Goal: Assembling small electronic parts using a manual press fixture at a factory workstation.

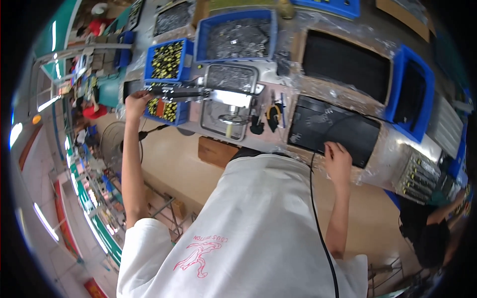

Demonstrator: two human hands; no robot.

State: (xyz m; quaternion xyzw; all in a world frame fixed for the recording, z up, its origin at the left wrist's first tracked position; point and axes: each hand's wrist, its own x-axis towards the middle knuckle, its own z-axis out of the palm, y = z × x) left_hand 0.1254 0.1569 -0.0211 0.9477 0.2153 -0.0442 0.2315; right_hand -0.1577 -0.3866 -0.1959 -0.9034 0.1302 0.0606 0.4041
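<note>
Nearest the camera, the person's white shirt (248,223) filled the lower middle of the view, with a thin black cable (318,223) running up across it toward the right hand. The right hand (339,161) lay palm down, fingers loosely spread, on the near edge of a black tray (318,124); whether it pinched the tray's edge or merely rested there could not be told. The tray sat on the plastic-covered table (382,149), directly beyond the right hand.

The left arm was stretched out and up, and the left hand (136,102) was curled around the end of a black lever handle (176,92). The lever ran from the left hand toward the right, into a small metal press (231,102) standing between the two hands. A black-and-yellow hand tool (272,115) lay on the table just to the right of the press, between it and the tray.

Just beyond the left hand stood a blue bin of yellow-and-black parts (168,60); a second such bin (166,110) sat just beside the hand, under the lever. Farther back, beyond the press, a larger blue bin of grey metal parts (237,36) stood. Beyond the right hand, a second black tray (345,64) and a blue crate (411,92) occupied the far side of the table. Another person (432,233) bent low well to the right of the right hand.
</note>
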